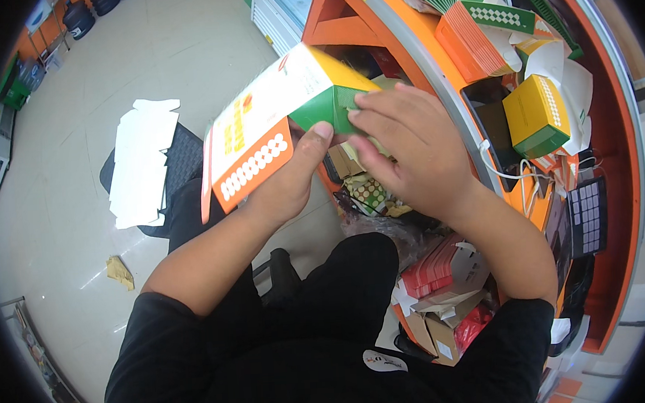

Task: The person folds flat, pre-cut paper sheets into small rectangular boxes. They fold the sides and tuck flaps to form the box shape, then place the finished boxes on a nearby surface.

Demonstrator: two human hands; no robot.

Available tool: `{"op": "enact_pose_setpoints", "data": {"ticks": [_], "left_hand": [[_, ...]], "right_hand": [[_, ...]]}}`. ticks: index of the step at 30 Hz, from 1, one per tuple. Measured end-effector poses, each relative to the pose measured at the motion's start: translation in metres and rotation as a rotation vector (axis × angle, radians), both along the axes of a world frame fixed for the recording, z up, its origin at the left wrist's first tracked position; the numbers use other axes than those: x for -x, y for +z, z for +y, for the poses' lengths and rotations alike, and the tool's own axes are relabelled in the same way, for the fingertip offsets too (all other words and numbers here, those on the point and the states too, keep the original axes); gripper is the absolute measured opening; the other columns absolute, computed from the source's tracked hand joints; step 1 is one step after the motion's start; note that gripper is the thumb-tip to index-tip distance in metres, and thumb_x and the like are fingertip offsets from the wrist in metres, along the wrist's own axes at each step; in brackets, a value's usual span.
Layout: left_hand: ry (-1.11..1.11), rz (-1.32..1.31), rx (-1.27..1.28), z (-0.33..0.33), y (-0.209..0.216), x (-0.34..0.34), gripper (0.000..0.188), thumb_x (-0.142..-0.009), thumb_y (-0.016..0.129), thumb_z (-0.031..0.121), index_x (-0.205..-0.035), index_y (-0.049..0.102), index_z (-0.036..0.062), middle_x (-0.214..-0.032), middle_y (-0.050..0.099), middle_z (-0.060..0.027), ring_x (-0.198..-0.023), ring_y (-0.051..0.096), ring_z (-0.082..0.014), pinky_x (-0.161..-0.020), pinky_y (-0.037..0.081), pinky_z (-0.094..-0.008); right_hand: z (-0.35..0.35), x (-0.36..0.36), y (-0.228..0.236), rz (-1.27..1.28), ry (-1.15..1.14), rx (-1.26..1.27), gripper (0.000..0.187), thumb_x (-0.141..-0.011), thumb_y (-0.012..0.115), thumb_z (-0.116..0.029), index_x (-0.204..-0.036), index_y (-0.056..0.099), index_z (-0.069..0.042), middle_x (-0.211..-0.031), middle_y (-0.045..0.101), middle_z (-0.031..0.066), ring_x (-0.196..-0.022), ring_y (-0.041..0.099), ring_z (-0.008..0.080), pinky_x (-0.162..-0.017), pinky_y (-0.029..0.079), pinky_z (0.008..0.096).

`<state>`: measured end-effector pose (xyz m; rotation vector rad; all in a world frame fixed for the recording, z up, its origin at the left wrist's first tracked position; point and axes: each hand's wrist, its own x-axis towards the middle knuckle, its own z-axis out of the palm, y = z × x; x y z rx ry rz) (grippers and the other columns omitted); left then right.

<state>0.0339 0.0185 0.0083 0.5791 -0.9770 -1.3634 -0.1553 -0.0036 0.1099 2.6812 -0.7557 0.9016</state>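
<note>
A printed food carton (pixel 261 105), white, yellow, orange and green, is held up in front of me. My left hand (pixel 288 185) grips it from below, with the thumb on its green end. My right hand (pixel 415 140) is against that same end, slightly blurred, its fingers spread and fingertips touching the green and yellow panels. An orange flap with white dots (pixel 255 165) hangs open along the near side of the carton. What the left fingers do underneath is hidden.
A flat white carton blank (pixel 141 164) lies on a dark stool (pixel 187 158) at the left. The orange counter (pixel 443 68) at the right bears a yellow and green box (pixel 535 118) and stacked orange cartons (pixel 468 45). Red folded cartons (pixel 430 269) sit below. Crumpled brown paper (pixel 120 273) is on the floor.
</note>
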Motion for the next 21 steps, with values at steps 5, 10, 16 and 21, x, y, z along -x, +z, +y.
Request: {"op": "enact_pose_setpoints", "data": {"ticks": [5,10,16,21], "left_hand": [[0.019,0.083,-0.064,0.003,0.014,0.01,0.033,-0.107,0.062,0.01,-0.137,0.058,-0.0033,-0.129,0.068,-0.0149,-0.115,0.071,-0.0214,-0.099,0.061,-0.0363],[0.108,0.024,-0.157,0.01,0.014,0.022,0.036,-0.106,0.066,0.015,-0.135,0.06,-0.0051,-0.127,0.069,-0.0159,-0.116,0.07,-0.022,-0.1,0.059,-0.0376],[0.243,-0.204,-0.134,0.006,0.008,0.02,0.029,-0.104,0.072,0.019,-0.127,0.069,0.0003,-0.116,0.073,-0.0103,-0.106,0.071,-0.0177,-0.089,0.057,-0.0319],[-0.23,0.571,-0.568,0.013,0.02,-0.011,0.043,-0.109,0.059,0.036,-0.143,0.059,0.0092,-0.132,0.064,-0.0088,-0.118,0.065,-0.019,-0.091,0.055,-0.033]], "right_hand": [[0.003,-0.002,-0.001,-0.104,-0.058,-0.12,0.018,-0.092,0.073,-0.006,-0.109,0.069,-0.003,-0.102,0.072,0.0124,-0.093,0.068,0.0338,-0.088,0.054,0.0448],[0.006,-0.003,0.004,-0.168,-0.211,-0.273,0.015,-0.101,0.068,-0.009,-0.112,0.07,0.001,-0.103,0.074,0.0167,-0.091,0.074,0.0326,-0.084,0.058,0.0372],[0.003,0.0,0.003,-0.214,-0.298,-0.458,0.019,-0.105,0.065,-0.012,-0.115,0.07,0.003,-0.103,0.075,0.0154,-0.086,0.075,0.0216,-0.077,0.061,0.0326],[0.013,-0.006,0.001,-0.243,-0.28,-0.59,0.019,-0.105,0.065,-0.012,-0.116,0.069,0.003,-0.104,0.074,0.0159,-0.087,0.075,0.0213,-0.074,0.06,0.0312]]}}
